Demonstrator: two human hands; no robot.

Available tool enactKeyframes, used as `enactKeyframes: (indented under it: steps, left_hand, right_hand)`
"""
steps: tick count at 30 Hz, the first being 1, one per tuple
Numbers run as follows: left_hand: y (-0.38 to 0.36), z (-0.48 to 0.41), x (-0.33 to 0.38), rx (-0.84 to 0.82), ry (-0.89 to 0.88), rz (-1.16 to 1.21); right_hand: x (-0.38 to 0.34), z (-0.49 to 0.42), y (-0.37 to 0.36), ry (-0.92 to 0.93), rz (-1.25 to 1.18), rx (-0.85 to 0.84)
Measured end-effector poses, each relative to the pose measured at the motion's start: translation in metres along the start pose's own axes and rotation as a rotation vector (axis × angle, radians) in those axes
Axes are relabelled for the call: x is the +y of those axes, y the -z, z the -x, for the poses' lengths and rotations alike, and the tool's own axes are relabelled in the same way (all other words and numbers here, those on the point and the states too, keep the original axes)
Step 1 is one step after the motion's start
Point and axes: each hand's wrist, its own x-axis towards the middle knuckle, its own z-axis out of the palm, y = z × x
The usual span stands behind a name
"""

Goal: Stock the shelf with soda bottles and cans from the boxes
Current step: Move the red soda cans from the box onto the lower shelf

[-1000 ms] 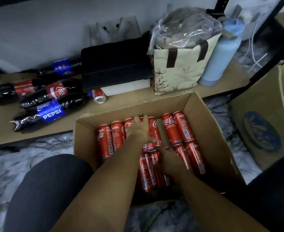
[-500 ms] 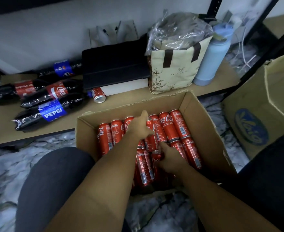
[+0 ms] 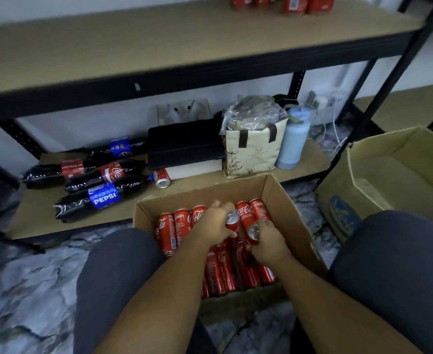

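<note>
An open cardboard box on the floor between my knees holds several red Coca-Cola cans lying on their sides. My left hand grips one red can, tilted up with its silver top showing. Just right of it, my right hand grips a second can, also lifted at its top end. On the low shelf board lie several dark soda bottles, among them a Pepsi bottle and a Coca-Cola bottle, plus a lone can. Red cans stand on the upper shelf.
The low shelf also carries a black case on a white box, a cream tote bag and a pale blue flask. A second open cardboard box stands on the right. Black shelf posts rise at the right. The floor is marbled.
Both hands have closed round a can each and raised the cans' top ends out of the rows. My view has tilted upward, bringing the upper shelf into sight.
</note>
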Motion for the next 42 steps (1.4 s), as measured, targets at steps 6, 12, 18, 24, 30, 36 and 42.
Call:
enactKeyframes:
  steps: [6, 12, 18, 24, 30, 36, 42]
  left_hand:
    - [-0.013, 0.015, 0.011, 0.032, -0.03, -0.042]
    - [-0.038, 0.02, 0.006, -0.062, 0.017, -0.106]
    - [-0.049, 0.013, 0.002, -0.096, 0.056, -0.048]
    - [-0.045, 0.015, 0.002, -0.108, 0.09, 0.098]
    - [0.021, 0.026, 0.029, 0.096, 0.011, 0.307]
    - [0.145, 0.053, 0.087, 0.367, -0.211, 0.497]
    - [0.27, 0.072, 0.137, 0.582, -0.441, 0.515]
  right_hand:
    - [0.009, 0.007, 0.002, 0.032, 0.022, 0.046]
    - [0.025, 0.005, -0.013, 0.041, 0.021, -0.002]
    - [0.03, -0.006, -0.022, -0.056, -0.026, 0.031]
    - [0.027, -0.005, -0.019, -0.065, -0.152, 0.066]
    - [-0.02, 0.004, 0.03, 0.03, -0.43, 0.312]
    - [-0.101, 0.02, 0.136, 0.386, -0.689, 0.416]
    - [-0.196, 0.034, 0.259, 0.738, -0.653, 0.385]
